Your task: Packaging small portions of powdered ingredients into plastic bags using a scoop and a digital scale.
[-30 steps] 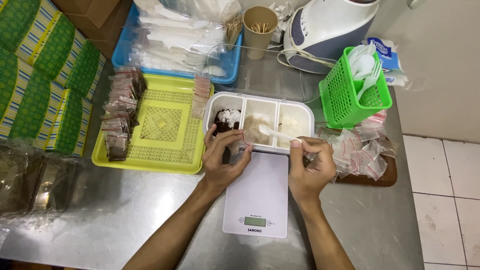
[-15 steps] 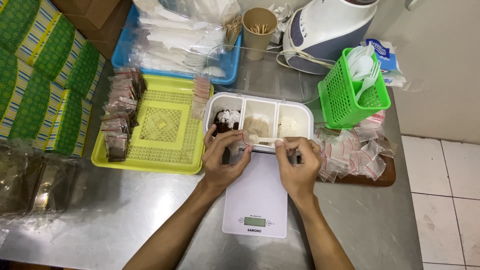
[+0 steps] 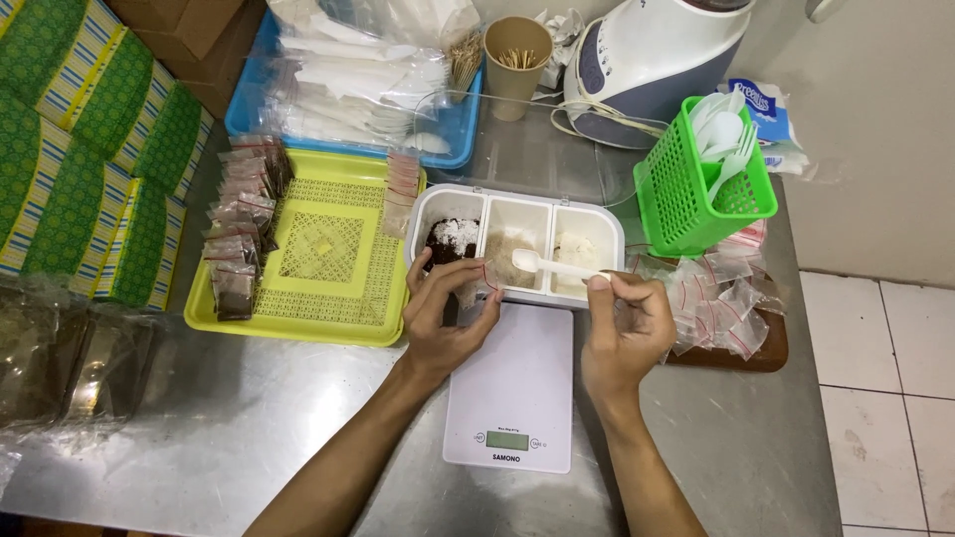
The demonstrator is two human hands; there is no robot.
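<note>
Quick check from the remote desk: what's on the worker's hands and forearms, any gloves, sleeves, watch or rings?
Nothing is worn. The left hand and right hand are bare, with no gloves, rings or watch visible. Both forearms are bare as far as the frame shows, no sleeves or markings.

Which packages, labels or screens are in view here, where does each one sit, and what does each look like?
Scale screen: small greenish rectangle on the white scale's near edge.
Green-yellow patterned boxes: stacked along the left edge.
Filled sachets: small clear packets, brown contents, along the yellow tray's left side.
Empty zip bags: clear with red strips, heaped by the right hand.
Tissue pack: white-blue, behind the green basket.
</note>
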